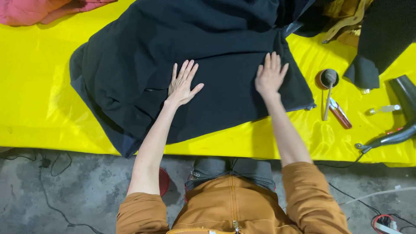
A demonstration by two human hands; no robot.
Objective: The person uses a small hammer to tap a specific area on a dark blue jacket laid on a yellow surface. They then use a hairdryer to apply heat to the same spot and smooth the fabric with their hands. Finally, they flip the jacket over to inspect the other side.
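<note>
Black fabric lies under both palms: the left hand (pixel 183 84) rests flat on the black garment (pixel 173 56) with its fingers spread wide and the thumb angled out to the right, holding nothing. The right hand (pixel 270 74) presses flat on the same cloth nearer its right edge, fingers open and close together, also gripping nothing. The two hands lie well apart, with a smooth stretch of the garment between them.

The garment is spread across the middle of the desk (pixel 39 104), which is covered by a glossy yellow sheet; its lower left corner reaches the desk's near edge. Its upper right part is bunched into folds.

Just right of the garment's edge sits a small round brown tin (pixel 321 80) with a brush (pixel 328 89) leaning on it, and beside that lies a reddish tube-shaped tool (pixel 339 114). Farther right lie a small pale bottle (pixel 385 109) and a dark hair dryer (pixel 401 110). A pink cloth (pixel 39 9) lies at the desk's far left corner. Below the desk, cables trail over the grey concrete floor (pixel 65 190).
</note>
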